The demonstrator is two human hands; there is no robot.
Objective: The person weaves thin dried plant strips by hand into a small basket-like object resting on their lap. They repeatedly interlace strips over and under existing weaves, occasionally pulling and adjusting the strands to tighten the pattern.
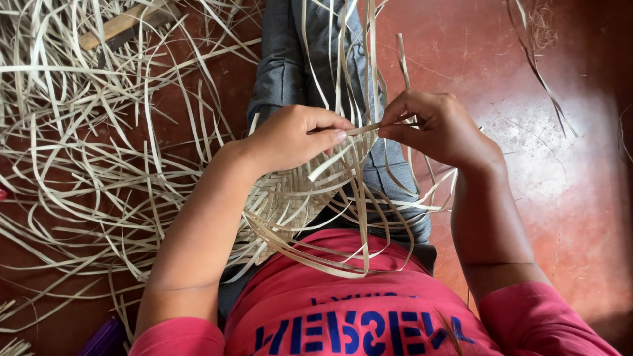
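We see the left hand curled over the top of a half-woven mat of pale flat strips, its fingers pressed down on the weave and its thumb tip meeting a single loose strip at the middle of the scene. The right hand pinches that same strip between thumb and forefinger, just right of the left thumb, so both hands are clenched on it and nearly touch. The woven piece rests on the person's lap, over grey trousers that stretch toward the far side, and many unwoven ends fan out of it, looping near toward the red shirt and rising far past the hands. On the left, a large tangle of loose strips covers the reddish floor; a wooden stick lies at the far left among them. A few stray strips lie at the far right. A purple object shows at the near left edge, too cut off to identify.
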